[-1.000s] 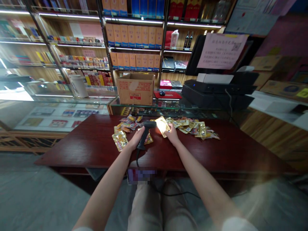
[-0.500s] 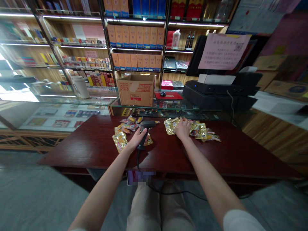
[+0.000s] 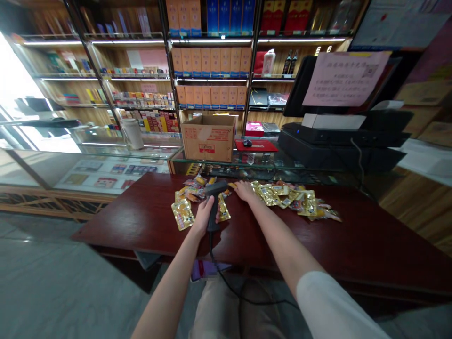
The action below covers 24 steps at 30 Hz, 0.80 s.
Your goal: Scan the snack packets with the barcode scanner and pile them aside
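Since the dark red wooden table (image 3: pixel 116 226) carries gold foil packets (image 3: pixel 282 197) by its far edge, a snag on the cable (image 3: pixel 226 278) of the barcode scanner (image 3: pixel 213 200) gripped in the left hand (image 3: pixel 204 216) could scatter them, the right hand (image 3: pixel 245 190) lying open just beside them.

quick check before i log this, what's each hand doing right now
Left hand: closed, holding a black barcode scanner.
Right hand: open, at the foil packets.
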Each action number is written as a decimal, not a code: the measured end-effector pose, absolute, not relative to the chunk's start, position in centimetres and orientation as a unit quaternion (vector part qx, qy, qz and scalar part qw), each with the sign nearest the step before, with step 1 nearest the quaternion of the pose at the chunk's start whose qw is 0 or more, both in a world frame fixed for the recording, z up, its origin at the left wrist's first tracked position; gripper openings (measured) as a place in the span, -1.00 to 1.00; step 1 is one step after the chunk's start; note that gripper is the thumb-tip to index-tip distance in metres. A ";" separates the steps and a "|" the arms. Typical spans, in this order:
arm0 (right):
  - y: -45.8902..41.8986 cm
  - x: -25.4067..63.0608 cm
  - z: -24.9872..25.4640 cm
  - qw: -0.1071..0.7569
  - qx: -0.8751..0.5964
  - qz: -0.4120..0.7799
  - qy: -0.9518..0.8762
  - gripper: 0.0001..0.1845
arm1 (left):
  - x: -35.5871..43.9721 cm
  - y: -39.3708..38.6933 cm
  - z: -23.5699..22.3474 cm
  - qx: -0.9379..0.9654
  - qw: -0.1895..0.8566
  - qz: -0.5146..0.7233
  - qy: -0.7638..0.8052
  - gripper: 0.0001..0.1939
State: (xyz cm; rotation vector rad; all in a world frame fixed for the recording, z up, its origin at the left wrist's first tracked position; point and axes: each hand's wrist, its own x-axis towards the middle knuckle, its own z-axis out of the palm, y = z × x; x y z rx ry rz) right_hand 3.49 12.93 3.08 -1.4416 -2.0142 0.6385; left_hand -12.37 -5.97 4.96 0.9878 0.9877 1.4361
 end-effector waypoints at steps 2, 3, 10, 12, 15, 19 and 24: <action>13.0 4.2 2.9 0.305 -0.533 0.260 -0.745 -0.78 | -12.3 -6.0 5.1 0.410 0.546 0.600 0.417 -0.41; 12.9 4.8 2.8 0.315 -0.528 0.281 -0.737 -0.75 | -12.2 -6.0 5.1 0.409 0.549 0.596 0.419 -0.40; 10.3 8.4 2.8 0.455 -0.347 0.669 -0.475 -0.89 | -10.4 -5.8 5.5 0.447 0.563 0.550 0.425 -0.35; 9.7 8.9 3.1 0.469 -0.339 0.688 -0.439 -0.83 | -9.9 -6.0 5.7 0.446 0.561 0.557 0.419 -0.36; 9.0 9.3 3.4 0.488 -0.338 0.689 -0.416 -0.77 | -9.4 -6.4 5.9 0.443 0.562 0.561 0.416 -0.37; 8.5 9.5 3.4 0.503 -0.324 0.688 -0.411 -0.65 | -9.3 -6.5 5.7 0.449 0.569 0.537 0.431 -0.34; 8.3 8.9 3.2 0.520 -0.338 0.678 -0.393 -0.64 | -8.9 -6.4 5.3 0.453 0.572 0.529 0.434 -0.34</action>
